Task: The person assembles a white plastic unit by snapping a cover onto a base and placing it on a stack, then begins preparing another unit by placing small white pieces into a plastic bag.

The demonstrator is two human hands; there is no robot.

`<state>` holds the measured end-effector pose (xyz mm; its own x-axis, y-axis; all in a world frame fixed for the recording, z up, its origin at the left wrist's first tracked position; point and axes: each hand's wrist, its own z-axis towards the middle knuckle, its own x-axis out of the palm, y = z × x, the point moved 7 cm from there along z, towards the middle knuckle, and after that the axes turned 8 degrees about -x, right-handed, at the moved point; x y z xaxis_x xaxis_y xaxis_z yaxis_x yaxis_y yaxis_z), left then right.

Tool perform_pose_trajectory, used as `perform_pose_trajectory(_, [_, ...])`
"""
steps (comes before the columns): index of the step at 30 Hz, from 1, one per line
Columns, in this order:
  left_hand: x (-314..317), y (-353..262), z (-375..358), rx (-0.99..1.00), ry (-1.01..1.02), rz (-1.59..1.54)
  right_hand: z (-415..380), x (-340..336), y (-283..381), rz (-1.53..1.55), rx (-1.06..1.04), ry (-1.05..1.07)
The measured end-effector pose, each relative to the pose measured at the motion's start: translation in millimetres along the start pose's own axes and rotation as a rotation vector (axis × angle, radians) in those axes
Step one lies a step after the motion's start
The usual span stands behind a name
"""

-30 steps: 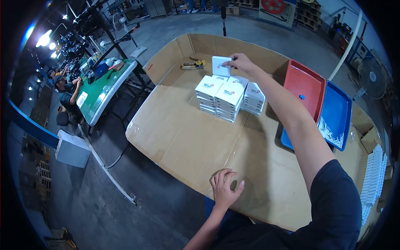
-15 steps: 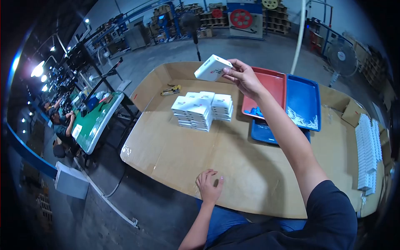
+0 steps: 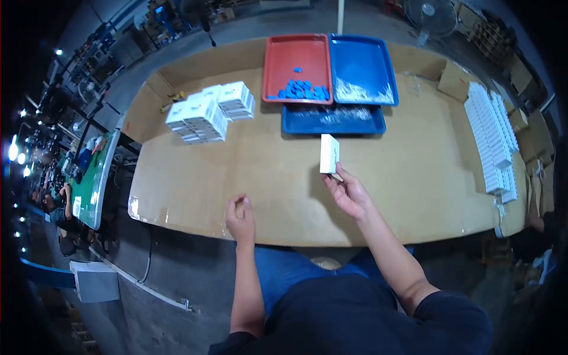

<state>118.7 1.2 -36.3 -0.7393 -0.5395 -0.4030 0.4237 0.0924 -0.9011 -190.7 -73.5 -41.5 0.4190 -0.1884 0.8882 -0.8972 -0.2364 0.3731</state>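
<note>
My right hand (image 3: 349, 194) grips a white box (image 3: 329, 154) by its lower end, upright above the cardboard-covered table (image 3: 284, 189), just in front of the lower blue tray. Left of it, my left hand (image 3: 241, 220) is over the table's front edge, fingers curled and thumb near the fingertips, with nothing between them. Stacks of white boxes (image 3: 204, 115) stand at the left back of the table. Behind the held box, a red tray (image 3: 278, 65) has small blue pieces (image 3: 305, 90) in it.
Beside the red tray, a blue tray (image 3: 361, 56) holds thin white pieces; another blue tray (image 3: 302, 124) lies below both. Long rows of white items (image 3: 488, 142) line the right side. A yellow tool (image 3: 176, 96) lies behind the stacks. A person (image 3: 59, 213) sits at a green table (image 3: 92, 183).
The view has turned right. My right hand has brought the white box from above the stacks to the table's middle, nearer to me. My left hand has curled more and lifted.
</note>
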Motion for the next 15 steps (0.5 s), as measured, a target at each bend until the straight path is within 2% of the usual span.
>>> perform_pose_trajectory(1, [2.6,-10.6,0.9,-0.022,-0.014,-0.080,-23.1,-11.3,-0.1,0.035,0.010,-0.041])
perform_pose_trajectory(3, [39.1,-18.7,-17.0,-0.101,0.153,-0.289,-57.3,-32.8,-0.2,0.029,0.053,-0.065])
perform_pose_trajectory(7, [118.9,-89.4,-86.2,-0.197,0.775,-0.585,-107.1,-40.4,2.0,-0.008,0.009,-0.008])
perform_pose_trajectory(8, [129.1,-96.0,-100.9,-0.208,0.784,-0.584,-118.9,-37.7,1.2,-0.081,0.007,-0.035])
perform_pose_trajectory(10, [146.9,-111.9,-133.1,-0.162,0.957,-0.665,-136.4,-40.7,-1.8,-0.149,-0.001,-0.084])
perform_pose_trajectory(11, [146.5,-116.7,-139.6,-0.177,0.973,-0.663,-142.0,-45.6,-1.6,-0.257,-0.023,-0.114])
perform_pose_trajectory(13, [147.6,-116.5,-152.7,-0.379,1.024,-0.722,-152.4,-50.7,2.8,-0.491,-0.052,-0.197])
perform_pose_trajectory(14, [148.9,-112.1,-157.1,-0.393,1.034,-0.715,-155.1,-55.8,5.6,-0.484,-0.050,-0.213])
perform_pose_trajectory(15, [147.7,-107.1,-158.7,-0.409,1.008,-0.772,-158.2,-55.8,25.3,-0.936,-0.235,-0.182])
